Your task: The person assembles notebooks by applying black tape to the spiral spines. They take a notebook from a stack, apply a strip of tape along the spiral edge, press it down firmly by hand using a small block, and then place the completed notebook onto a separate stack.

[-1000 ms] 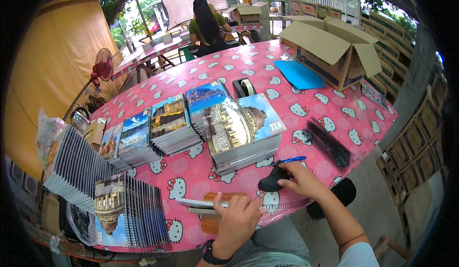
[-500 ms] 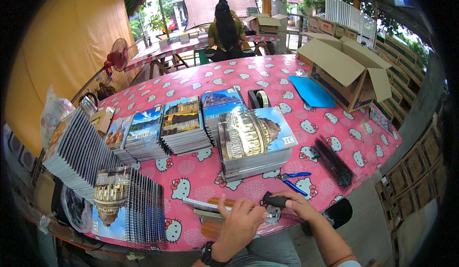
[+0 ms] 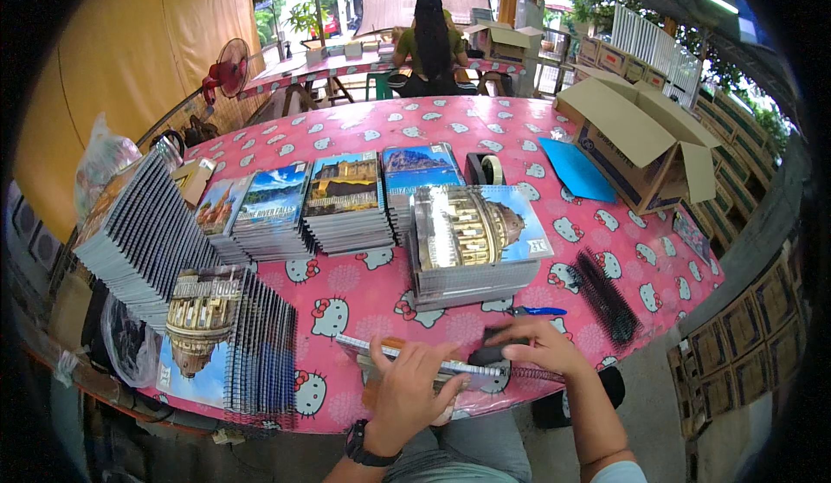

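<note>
My left hand grips a thin notebook standing on its long edge, fingers on one side and thumb on the other. A brown wooden block shows partly behind that hand. My right hand curls over a dark grey handheld block at the notebook's right end; its exact kind is hard to make out. A dark spiral binding coil sticks out from the notebook's spine, passing under my right hand. Blue-handled pliers lie just beyond, partly hidden by the hand.
Stacked spiral notebooks stand ahead, more stacks behind and at left. Loose black coils lie at right. Farther off are a tape dispenser, blue sheet and open carton. A person sits beyond.
My right hand has lifted a little and its fingers now stretch over the dark block, which has moved away slightly. My left hand has shifted along the notebook. The whole view has tilted slightly.
</note>
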The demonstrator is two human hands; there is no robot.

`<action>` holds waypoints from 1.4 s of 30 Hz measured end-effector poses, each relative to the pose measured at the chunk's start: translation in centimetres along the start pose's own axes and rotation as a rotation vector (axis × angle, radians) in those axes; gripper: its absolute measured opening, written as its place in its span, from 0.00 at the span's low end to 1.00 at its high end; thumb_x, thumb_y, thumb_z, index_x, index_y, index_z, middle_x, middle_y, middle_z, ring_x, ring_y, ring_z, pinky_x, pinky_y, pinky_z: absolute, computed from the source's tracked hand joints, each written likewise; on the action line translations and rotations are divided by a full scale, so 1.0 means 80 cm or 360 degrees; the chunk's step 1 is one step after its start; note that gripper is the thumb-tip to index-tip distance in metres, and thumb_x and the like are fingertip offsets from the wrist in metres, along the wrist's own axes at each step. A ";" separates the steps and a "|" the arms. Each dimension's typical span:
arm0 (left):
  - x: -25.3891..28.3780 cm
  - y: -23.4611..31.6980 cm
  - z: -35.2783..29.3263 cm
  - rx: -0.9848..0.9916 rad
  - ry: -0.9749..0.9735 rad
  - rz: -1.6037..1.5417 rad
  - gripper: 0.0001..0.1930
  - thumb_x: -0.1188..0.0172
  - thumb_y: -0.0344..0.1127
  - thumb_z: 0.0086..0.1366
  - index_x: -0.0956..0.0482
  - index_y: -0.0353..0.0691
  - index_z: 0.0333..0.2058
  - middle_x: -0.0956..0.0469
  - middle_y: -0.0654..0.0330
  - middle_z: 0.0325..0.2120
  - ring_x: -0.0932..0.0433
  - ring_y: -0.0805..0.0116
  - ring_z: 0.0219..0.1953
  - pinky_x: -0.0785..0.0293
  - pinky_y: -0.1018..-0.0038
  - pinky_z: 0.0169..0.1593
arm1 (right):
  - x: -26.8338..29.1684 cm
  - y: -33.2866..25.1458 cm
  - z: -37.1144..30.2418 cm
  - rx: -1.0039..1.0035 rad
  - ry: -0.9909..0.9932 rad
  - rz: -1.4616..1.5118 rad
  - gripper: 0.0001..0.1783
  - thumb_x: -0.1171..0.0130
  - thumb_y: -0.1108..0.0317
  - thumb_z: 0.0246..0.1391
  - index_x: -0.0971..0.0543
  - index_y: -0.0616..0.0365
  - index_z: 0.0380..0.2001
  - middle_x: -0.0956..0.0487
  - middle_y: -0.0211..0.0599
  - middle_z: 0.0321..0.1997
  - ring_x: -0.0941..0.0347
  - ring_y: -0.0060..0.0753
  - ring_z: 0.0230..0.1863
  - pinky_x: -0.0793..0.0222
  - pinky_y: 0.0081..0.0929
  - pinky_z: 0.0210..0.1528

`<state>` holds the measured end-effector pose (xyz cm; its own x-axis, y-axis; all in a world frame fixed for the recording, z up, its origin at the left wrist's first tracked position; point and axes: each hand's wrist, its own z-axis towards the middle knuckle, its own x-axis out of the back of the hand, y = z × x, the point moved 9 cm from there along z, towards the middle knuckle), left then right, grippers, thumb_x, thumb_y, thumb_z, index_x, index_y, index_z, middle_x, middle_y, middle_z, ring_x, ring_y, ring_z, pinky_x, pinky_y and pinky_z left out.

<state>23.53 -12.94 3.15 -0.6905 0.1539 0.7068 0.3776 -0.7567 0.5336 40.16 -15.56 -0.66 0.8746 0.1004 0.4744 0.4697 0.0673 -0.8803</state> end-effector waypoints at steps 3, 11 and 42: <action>0.007 0.004 0.001 -0.0029 0.0070 -0.0046 0.25 0.33 0.40 0.46 0.28 0.44 0.44 0.26 0.61 0.32 0.27 0.62 0.39 0.64 0.45 0.60 | 0.001 -0.015 -0.010 0.0258 -0.0063 0.0607 0.31 0.45 0.42 0.45 0.20 0.62 0.37 0.25 0.52 0.44 0.30 0.42 0.47 0.37 0.32 0.51; 0.004 -0.001 -0.002 -0.0043 0.0080 -0.0018 0.28 0.33 0.44 0.46 0.30 0.44 0.46 0.26 0.62 0.31 0.26 0.64 0.37 0.64 0.45 0.60 | -0.005 -0.033 -0.003 0.0330 -0.0234 0.0480 0.24 0.45 0.50 0.49 0.21 0.60 0.40 0.26 0.50 0.46 0.31 0.41 0.48 0.38 0.33 0.50; 0.039 -0.152 -0.068 0.0710 0.1066 -0.1837 0.22 0.44 0.25 0.59 0.37 0.32 0.52 0.29 0.64 0.35 0.31 0.77 0.37 0.34 0.82 0.41 | -0.060 -0.038 0.054 -0.0054 -0.0322 0.0284 0.25 0.46 0.53 0.53 0.25 0.66 0.43 0.23 0.41 0.42 0.29 0.29 0.42 0.33 0.28 0.44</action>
<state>13.44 -6.74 -3.69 -0.8527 0.1183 -0.5089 -0.5214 -0.1320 0.8430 33.99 -11.99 -0.18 0.9038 0.3042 0.3012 0.3169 -0.0024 -0.9485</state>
